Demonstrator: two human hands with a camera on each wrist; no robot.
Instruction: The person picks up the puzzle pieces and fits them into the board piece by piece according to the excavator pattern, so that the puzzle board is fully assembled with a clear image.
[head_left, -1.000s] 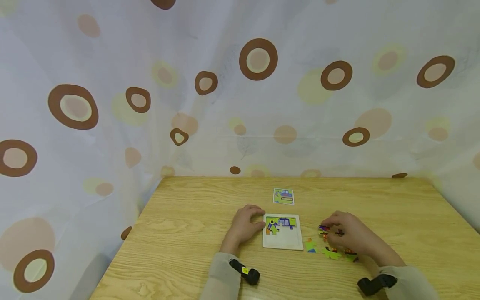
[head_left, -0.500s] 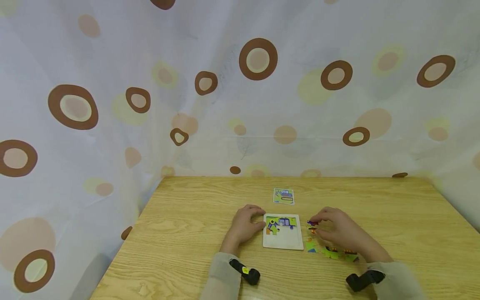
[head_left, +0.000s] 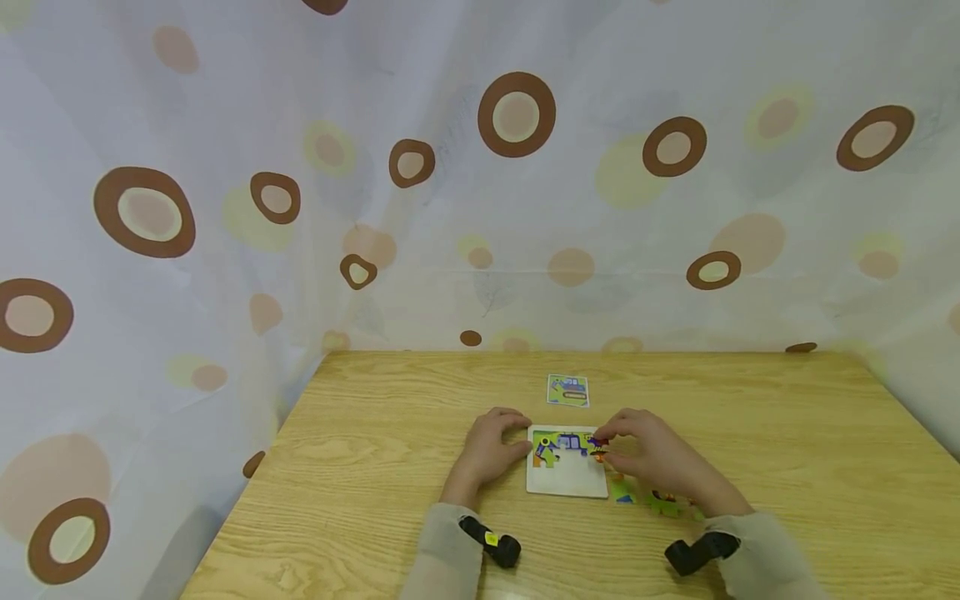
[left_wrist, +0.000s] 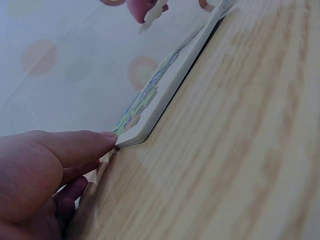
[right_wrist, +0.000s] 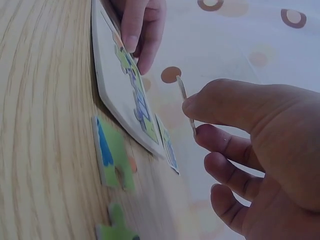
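Note:
A white puzzle tray (head_left: 566, 483) lies on the table, with several joined puzzle pieces (head_left: 558, 444) along its upper part and left side. My left hand (head_left: 491, 450) rests at the tray's left side, thumb touching the edge and fingers near the upper corner. Between thumb and index finger, my right hand (head_left: 652, 454) pinches a colourful puzzle piece (head_left: 599, 448) over the tray's upper right. The right wrist view shows this puzzle piece (right_wrist: 181, 89) edge-on, raised above the tray. Its remaining fingers are bent and hold nothing. The piece's lower right is partly hidden by the hand.
Loose puzzle pieces lie right of the tray: a green and blue piece (head_left: 624, 492) beside it, and another green piece (head_left: 663, 505) partly under the right hand. A picture card (head_left: 567, 390) lies behind the tray. A patterned curtain (head_left: 600, 308) borders the wooden table (head_left: 390, 467).
My right hand has carried the pinched puzzle piece leftward, from among the loose pieces to over the tray's right side. My left hand has stayed at the tray's edge.

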